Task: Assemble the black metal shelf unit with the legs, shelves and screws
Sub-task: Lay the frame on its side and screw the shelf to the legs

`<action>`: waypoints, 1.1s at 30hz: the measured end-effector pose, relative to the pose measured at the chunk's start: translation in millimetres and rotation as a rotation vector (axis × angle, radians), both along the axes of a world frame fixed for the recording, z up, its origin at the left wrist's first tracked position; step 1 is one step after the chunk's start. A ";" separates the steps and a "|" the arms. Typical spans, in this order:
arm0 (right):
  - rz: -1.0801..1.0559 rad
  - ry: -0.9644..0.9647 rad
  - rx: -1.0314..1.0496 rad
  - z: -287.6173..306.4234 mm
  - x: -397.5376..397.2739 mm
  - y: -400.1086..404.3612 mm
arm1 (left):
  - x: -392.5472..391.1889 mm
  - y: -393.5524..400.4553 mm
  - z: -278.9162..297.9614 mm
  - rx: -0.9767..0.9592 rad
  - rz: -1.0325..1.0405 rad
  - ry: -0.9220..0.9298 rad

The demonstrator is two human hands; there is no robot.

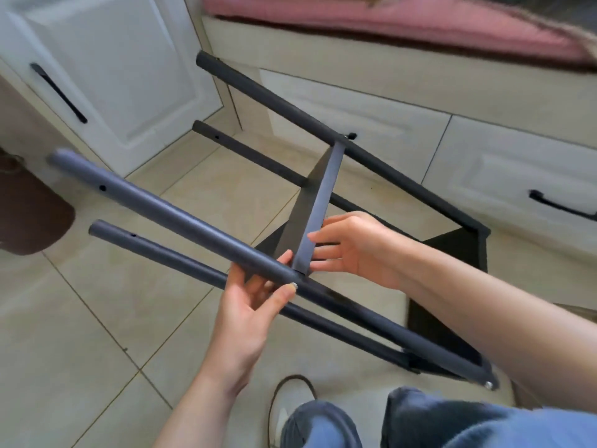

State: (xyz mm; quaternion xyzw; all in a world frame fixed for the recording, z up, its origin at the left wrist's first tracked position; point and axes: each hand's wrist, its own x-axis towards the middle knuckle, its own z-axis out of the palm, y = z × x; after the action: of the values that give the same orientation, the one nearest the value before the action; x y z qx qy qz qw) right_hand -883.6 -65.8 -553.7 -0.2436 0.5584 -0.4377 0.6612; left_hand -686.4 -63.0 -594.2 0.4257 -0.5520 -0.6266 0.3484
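Black metal shelf unit [323, 202] tipped on its side over the tiled floor [97, 318], four legs pointing left | left hand [255, 305] pinches the screw [293, 285] on the nearest leg [168, 218] | right hand [352, 245], fingers straight, steadies the middle shelf [315, 215] | white cabinets [129, 76] behind

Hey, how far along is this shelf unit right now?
Done: four legs are joined to the bottom shelf, with a screw at the near corner. In hand: the left hand pinches a screw into the near leg while the right hand steadies the middle shelf. Left: the open holes near the leg tips suggest a top shelf is still to fit.
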 end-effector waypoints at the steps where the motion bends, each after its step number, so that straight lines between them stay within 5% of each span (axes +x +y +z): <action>1: -0.012 -0.024 -0.018 7.3 -1.1 3.1 | -0.3 0.4 8.3 -0.035 -0.013 -0.013; 16: -0.195 -0.354 -0.148 58.2 -15.3 111.5 | -7.0 27.3 79.2 -0.567 -0.386 -0.285; 33: -0.405 -0.528 -0.022 40.2 -8.4 137.1 | -27.0 49.2 56.8 -0.517 -0.210 -0.305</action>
State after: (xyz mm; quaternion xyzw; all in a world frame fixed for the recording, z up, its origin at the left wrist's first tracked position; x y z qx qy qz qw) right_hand -892.0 71.3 -513.6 -0.0128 0.4003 -0.6143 0.6798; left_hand -713.4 -13.8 -537.5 0.3530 -0.7797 -0.4270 0.2917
